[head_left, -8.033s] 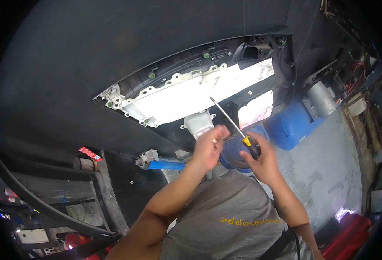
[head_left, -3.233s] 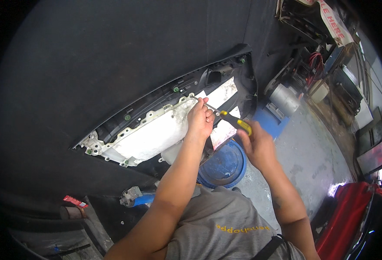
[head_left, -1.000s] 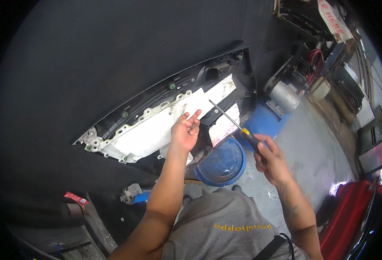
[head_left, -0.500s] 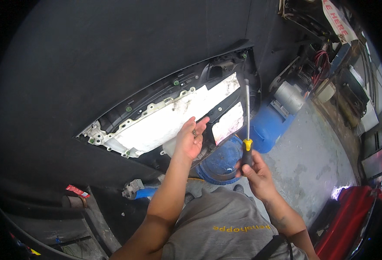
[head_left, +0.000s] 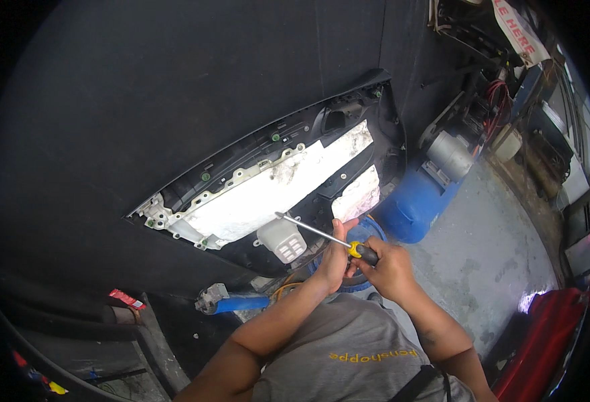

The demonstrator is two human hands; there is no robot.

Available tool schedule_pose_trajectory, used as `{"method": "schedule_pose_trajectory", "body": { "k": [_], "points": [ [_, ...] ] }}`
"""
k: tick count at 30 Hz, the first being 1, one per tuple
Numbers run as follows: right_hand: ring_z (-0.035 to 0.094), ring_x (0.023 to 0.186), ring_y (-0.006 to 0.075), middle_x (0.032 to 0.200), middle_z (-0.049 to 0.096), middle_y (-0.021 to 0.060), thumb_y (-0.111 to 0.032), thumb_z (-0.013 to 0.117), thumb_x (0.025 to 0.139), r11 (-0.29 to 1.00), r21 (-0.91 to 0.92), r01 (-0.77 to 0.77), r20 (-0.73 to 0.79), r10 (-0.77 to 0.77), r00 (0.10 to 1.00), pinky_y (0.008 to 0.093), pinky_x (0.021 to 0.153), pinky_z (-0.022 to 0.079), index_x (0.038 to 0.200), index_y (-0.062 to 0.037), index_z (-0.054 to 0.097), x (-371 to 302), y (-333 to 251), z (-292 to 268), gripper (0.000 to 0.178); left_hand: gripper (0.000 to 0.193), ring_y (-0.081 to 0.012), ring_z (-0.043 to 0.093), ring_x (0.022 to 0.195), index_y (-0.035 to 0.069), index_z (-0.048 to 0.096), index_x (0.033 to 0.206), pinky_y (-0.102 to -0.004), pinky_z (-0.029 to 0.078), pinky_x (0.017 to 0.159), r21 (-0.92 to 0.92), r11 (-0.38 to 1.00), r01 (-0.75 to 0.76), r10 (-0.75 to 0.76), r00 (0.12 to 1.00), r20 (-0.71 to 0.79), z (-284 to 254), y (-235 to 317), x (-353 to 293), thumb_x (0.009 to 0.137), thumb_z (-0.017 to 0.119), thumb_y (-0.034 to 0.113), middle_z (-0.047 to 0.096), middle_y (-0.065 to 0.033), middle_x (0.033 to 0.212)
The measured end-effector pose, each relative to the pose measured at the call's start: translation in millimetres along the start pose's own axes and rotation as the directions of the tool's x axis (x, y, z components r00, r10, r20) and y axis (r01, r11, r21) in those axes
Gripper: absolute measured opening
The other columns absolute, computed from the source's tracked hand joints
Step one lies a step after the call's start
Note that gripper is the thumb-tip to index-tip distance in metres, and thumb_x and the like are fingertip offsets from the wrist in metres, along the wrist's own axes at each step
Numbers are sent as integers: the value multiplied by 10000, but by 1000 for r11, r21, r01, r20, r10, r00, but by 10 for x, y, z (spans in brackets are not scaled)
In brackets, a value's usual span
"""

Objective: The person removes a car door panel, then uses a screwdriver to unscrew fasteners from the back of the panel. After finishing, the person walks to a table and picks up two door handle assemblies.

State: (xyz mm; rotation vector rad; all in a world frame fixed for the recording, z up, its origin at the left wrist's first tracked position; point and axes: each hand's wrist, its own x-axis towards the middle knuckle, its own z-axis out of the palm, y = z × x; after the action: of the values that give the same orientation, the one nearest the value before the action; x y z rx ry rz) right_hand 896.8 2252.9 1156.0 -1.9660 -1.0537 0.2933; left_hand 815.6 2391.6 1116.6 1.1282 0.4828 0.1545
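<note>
A screwdriver (head_left: pixel 364 252) with a black and yellow handle is gripped in my right hand (head_left: pixel 392 271), its long metal shaft slanting up to the left. Its tip shows by the white sheet near the light plastic housing on the door panel. My left hand (head_left: pixel 334 266) is directly behind the shaft and beside the handle, with fingers stretched upward; its palm is partly hidden, and I cannot tell whether the shaft touches it. The black car door trim panel (head_left: pixel 392 114) leans ahead of me, inner side showing, with a white sheet (head_left: pixel 255 201), green clips and a pale plastic housing (head_left: pixel 283 241).
A blue compressor tank (head_left: pixel 412 204) with a silver motor stands at right. Behind my hands is a blue round lid (head_left: pixel 369 232). A blue cylindrical tool (head_left: pixel 241 303) lies lower left. Car parts crowd the far right, and a red glossy panel (head_left: pixel 543 342) is near right.
My right hand has tilted the screwdriver from upright to slanting left. My left hand has moved right and nearer me, off the panel, uncovering the pale housing.
</note>
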Motion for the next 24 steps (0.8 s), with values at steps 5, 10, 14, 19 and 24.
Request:
{"method": "schedule_pose_trajectory", "body": {
  "k": [5, 10, 14, 19, 24],
  "points": [
    [684, 742, 378, 760, 689, 157, -130, 799, 784, 993, -110, 33, 54, -27, 998, 432, 659, 524, 951, -89, 664, 96, -146, -14, 218, 926, -54, 491, 637, 86, 166, 1603, -183, 343, 424, 99, 992, -84, 73, 991, 110, -125, 11, 14, 977, 123, 768, 600, -42, 969],
    [693, 723, 357, 805, 695, 185, -96, 808, 779, 982, 179, -63, -3, 64, 998, 408, 654, 513, 969, -39, 665, 201, -113, 66, 245, 889, -47, 486, 688, 139, -21, 1630, -175, 337, 425, 142, 957, -253, 227, 958, 174, -94, 86, -43, 987, 85, 743, 577, -76, 1181],
    [680, 692, 301, 795, 690, 171, -76, 795, 787, 978, 209, -11, -98, 32, 995, 378, 668, 509, 935, -12, 656, 185, -59, 187, 212, 830, -60, 458, 669, 160, -41, 1631, -184, 320, 423, 161, 934, -320, 293, 941, 171, -60, 183, -93, 1015, 80, 701, 568, -93, 1233],
    [588, 703, 105, 767, 640, 50, -49, 778, 823, 957, 288, -28, -211, 92, 973, 291, 642, 472, 896, -18, 627, 195, -124, 238, 170, 686, -50, 444, 635, 137, 159, 1615, -180, 320, 455, -18, 962, -273, 271, 960, -73, -77, 119, -106, 1082, 217, 565, 626, -62, 1096],
    [586, 680, 98, 768, 644, 42, -38, 776, 827, 833, 553, 0, -273, 181, 945, 269, 617, 475, 871, -38, 598, 331, -58, 301, 183, 403, -8, 461, 637, 23, 546, 1406, -166, 320, 505, 12, 919, -395, 393, 913, -112, -131, 72, -166, 1024, 614, 130, 646, -20, 1049]
  ]
}}
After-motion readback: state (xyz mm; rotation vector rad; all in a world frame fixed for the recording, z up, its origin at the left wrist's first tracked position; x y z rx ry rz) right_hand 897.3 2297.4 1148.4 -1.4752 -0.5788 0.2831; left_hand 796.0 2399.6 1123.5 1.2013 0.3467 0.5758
